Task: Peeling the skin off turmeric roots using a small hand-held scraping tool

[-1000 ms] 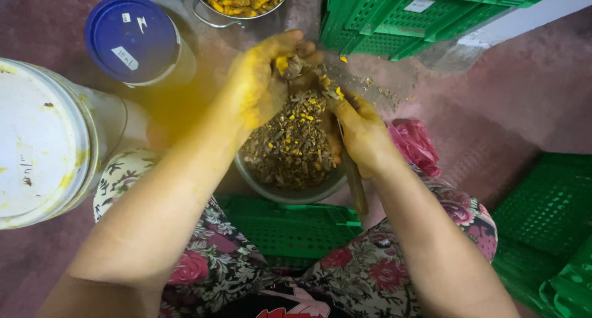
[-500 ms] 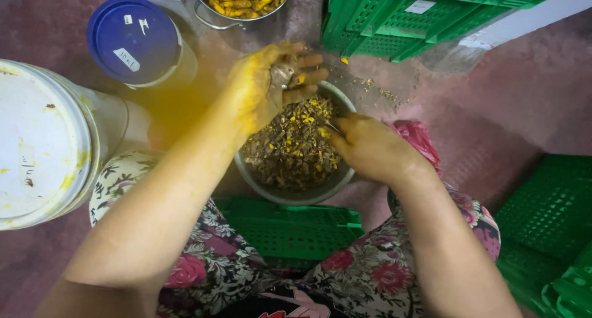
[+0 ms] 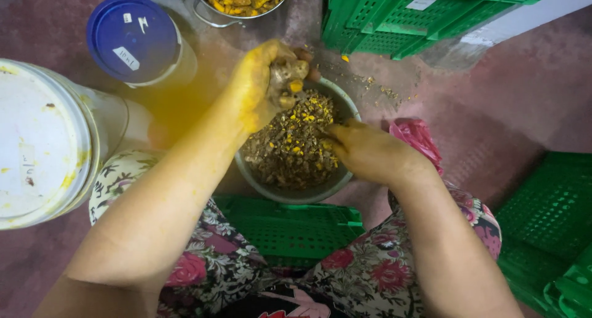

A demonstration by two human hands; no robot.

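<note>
A knobbly turmeric root [image 3: 288, 77] is clasped in the closed grip of the yellow-stained left hand [image 3: 262, 84], above the far rim of a grey bowl [image 3: 290, 193] filled with brown peelings. The right hand [image 3: 367, 151] is curled over the bowl's right edge; whether anything is held cannot be told.

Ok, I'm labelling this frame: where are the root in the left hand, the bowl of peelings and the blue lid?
root [image 3: 285, 79], head view, its knobbly middle
bowl [image 3: 295, 195], head view, near rim
blue lid [image 3: 131, 37], head view, centre of top
</note>
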